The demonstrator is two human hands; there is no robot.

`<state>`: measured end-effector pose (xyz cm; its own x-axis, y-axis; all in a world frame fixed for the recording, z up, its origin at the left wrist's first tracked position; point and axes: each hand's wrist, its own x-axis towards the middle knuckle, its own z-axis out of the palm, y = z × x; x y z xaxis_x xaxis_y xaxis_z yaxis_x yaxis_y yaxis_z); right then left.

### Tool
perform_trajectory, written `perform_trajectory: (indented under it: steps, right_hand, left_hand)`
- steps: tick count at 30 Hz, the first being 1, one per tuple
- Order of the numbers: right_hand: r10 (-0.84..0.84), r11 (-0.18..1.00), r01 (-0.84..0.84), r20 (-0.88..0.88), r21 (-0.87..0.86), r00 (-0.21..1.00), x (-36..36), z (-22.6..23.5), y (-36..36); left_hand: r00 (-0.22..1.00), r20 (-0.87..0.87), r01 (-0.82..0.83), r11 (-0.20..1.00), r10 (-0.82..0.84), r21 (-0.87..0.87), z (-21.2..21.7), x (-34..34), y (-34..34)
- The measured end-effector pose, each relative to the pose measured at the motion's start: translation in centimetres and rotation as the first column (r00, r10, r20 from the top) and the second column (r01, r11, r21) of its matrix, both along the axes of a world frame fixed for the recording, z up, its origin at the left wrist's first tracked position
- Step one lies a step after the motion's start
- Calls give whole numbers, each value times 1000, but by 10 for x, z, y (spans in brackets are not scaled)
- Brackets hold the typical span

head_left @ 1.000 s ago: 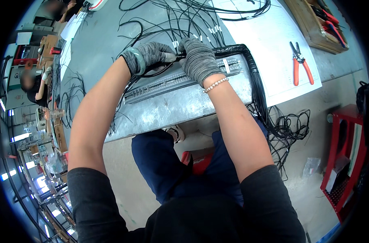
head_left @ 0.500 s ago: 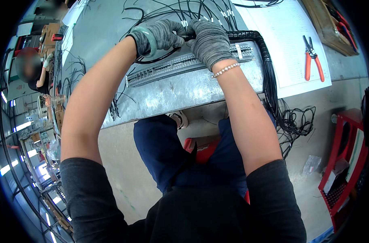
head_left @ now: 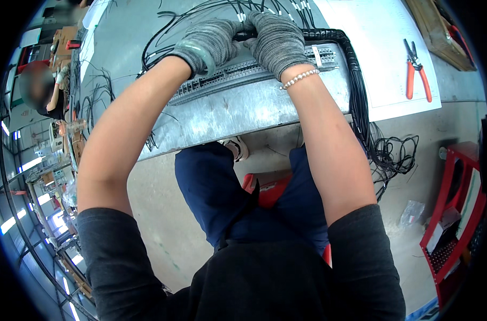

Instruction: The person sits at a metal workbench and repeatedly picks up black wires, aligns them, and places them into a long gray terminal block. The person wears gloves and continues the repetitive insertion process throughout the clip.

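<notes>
Both my hands wear grey knitted gloves and meet at the black wire bundle (head_left: 324, 36) over the far side of the workbench. My left hand (head_left: 215, 43) is closed round the left part of the bundle, its fingertips mostly hidden. Close beside it, my right hand (head_left: 278, 43) pinches the same bundle, with thumb and fingers curled in. Thin black wires with white marker sleeves (head_left: 241, 17) fan out beyond the fingers. Just nearer than the hands lies a long grey terminal strip (head_left: 238, 70), partly covered by them. At its right end is a white end piece (head_left: 316, 55).
Orange-handled pliers (head_left: 418, 80) rest on a white printed sheet (head_left: 385, 64) at the right. Behind them stands a wooden box (head_left: 441, 35). The bundle hangs over the bench edge (head_left: 243, 130) into coiled cable (head_left: 396, 155). A red rack (head_left: 452, 214) stands right; another person (head_left: 53, 104) is far left.
My left hand has turned and shifted slightly right along the bundle. The black wires that looped below it now lie to its left. My right hand stays almost in place.
</notes>
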<state>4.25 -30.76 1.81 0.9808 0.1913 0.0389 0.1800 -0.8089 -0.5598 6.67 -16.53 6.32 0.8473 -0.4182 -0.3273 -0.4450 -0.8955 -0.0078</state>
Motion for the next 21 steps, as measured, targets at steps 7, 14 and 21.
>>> perform_trajectory:
  steps: [7, 14, 21]
  right_hand:
    - [-12, 1000, 12, 50, 3, 999, -1, -1, 2]
    - [42, 999, -42, 1, -19, 999, -2, 9, 1]
    - [72, 996, -75, 82, 38, 994, -4, 1, -4]
  left_hand:
    - [999, 12, 34, 999, -34, -18, -9, 0, 9]
    - [799, -596, -104, 960, -75, -261, 19, 62, 48]
    - [813, -573, -46, 969, -105, -242, 0, 70, 41]
